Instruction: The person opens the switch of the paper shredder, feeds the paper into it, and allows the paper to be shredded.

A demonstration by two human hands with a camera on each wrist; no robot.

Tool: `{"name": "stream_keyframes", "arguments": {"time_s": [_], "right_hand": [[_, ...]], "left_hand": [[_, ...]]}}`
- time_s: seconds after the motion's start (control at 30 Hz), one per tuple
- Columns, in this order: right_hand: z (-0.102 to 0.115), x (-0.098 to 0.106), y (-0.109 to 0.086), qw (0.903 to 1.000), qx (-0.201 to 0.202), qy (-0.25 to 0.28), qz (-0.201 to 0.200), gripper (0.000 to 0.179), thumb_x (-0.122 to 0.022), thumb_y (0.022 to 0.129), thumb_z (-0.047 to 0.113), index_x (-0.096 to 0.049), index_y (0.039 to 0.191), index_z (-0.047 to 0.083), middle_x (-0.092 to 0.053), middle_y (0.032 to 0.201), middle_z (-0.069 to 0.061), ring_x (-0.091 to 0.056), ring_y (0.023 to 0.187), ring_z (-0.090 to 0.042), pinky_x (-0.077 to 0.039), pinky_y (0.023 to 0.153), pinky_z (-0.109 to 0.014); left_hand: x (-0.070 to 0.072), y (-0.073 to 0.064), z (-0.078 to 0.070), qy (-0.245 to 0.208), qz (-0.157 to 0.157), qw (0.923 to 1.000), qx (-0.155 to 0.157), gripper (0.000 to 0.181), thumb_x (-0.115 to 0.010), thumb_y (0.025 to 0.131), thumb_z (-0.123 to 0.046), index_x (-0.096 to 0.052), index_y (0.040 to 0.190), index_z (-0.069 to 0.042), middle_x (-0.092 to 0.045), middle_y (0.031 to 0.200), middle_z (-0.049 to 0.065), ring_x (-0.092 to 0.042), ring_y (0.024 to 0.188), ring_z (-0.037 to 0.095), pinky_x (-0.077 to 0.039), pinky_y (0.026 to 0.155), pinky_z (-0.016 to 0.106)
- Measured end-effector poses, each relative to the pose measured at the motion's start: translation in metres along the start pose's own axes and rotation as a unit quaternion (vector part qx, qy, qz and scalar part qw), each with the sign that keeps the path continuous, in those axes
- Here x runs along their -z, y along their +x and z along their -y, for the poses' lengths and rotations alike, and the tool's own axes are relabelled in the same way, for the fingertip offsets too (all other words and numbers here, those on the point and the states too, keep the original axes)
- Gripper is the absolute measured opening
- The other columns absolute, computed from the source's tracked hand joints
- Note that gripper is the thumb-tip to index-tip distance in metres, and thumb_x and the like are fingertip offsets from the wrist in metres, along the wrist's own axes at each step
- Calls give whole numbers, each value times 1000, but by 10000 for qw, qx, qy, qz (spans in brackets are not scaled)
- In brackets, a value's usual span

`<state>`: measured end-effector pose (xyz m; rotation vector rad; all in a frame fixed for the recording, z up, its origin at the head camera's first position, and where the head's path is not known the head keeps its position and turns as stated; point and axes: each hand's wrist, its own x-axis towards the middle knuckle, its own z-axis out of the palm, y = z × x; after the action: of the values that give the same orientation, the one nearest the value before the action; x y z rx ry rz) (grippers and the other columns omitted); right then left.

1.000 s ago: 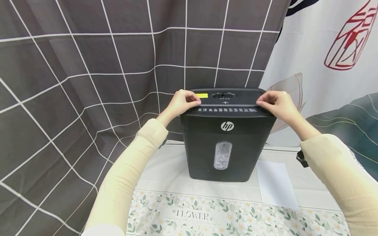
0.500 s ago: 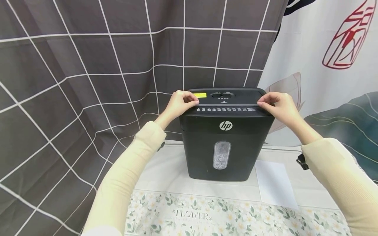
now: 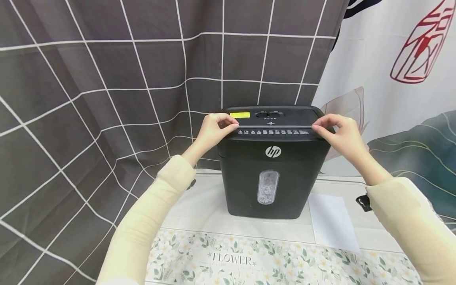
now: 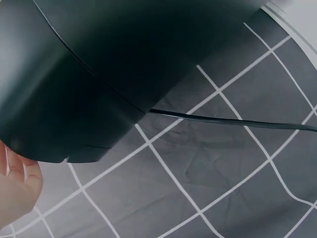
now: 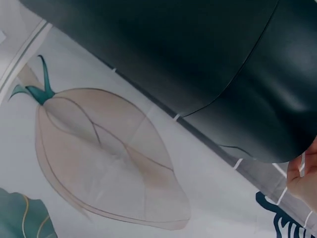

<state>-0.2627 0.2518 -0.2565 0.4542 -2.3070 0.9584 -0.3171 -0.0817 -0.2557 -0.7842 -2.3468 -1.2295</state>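
A black paper shredder (image 3: 246,174) with an hp logo and a small window of shreds stands upright before me. In the head view my left hand (image 3: 216,128) has bent fingers and its thumb tip at the left end of the lid's front ridge. My right hand (image 3: 340,132) mirrors it at the right end, thumb and fingers close together. Whether anything thin lies between the fingertips I cannot tell. The left wrist view has my left hand (image 4: 20,186) by the shredder's upper corner (image 4: 74,119); in the right wrist view, my right hand (image 5: 304,178) is by the other corner.
A white sheet of paper (image 3: 333,221) lies right of the shredder on the light table. A floral mat (image 3: 263,261) covers the near side. Behind hangs a dark grid-patterned cloth (image 3: 153,63). A black cord (image 4: 223,120) runs from the shredder.
Both hands have shifted slightly outward and down along the lid's front ridge, with the forearms lower. The shredder and the sheet on the table have stayed in place.
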Motion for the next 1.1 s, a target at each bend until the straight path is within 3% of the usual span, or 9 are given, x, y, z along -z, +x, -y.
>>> {"name": "stream_keyframes", "arguments": {"time_s": [0.17, 0.5, 0.73, 0.97, 1.1], "right_hand": [[6, -1, -9, 9991, 119, 243, -326, 9, -69, 83, 4, -67, 87, -4, -51, 75, 41, -47, 78, 13, -32, 79, -9], [14, 9, -31, 9921, 187, 663, -1050, 9, -69, 78, -9, -67, 87, -8, -57, 80, 37, -53, 79, 12, -36, 75, -8], [7, 11, -47, 9894, 161, 768, -1224, 18, -67, 76, -14, -70, 83, 3, -59, 80, 35, -53, 78, 10, -37, 74, -9], [-5, 13, -60, 9849, 121, 931, -1455, 9, -67, 78, -13, -67, 85, -9, -61, 81, 31, -55, 79, 8, -40, 77, -7], [-17, 15, -73, 9812, -112, 979, -1657, 6, -67, 79, -10, -66, 85, -11, -62, 80, 28, -56, 79, 8, -42, 81, -5]], "left_hand": [[0, -10, -5, -286, -166, 9995, -8, 10, -72, 82, -11, -73, 88, -4, -72, 82, 11, -59, 64, 12, -45, 60, 17], [-1, -32, -20, -671, -602, 9955, -297, 10, -71, 82, -11, -73, 87, -3, -72, 78, 12, -60, 64, 10, -47, 63, 19], [-7, -49, -22, -746, -760, 9939, -288, 8, -72, 81, -10, -73, 86, -3, -71, 76, 11, -58, 64, 7, -46, 62, 19], [-23, -66, -27, -874, -563, 9942, -260, 7, -72, 80, -7, -72, 85, -2, -72, 78, 12, -59, 63, 9, -47, 62, 19], [-37, -75, -28, -1029, -341, 9938, -262, 6, -71, 81, -6, -72, 85, -2, -72, 79, 11, -58, 62, 7, -48, 61, 20]]}}
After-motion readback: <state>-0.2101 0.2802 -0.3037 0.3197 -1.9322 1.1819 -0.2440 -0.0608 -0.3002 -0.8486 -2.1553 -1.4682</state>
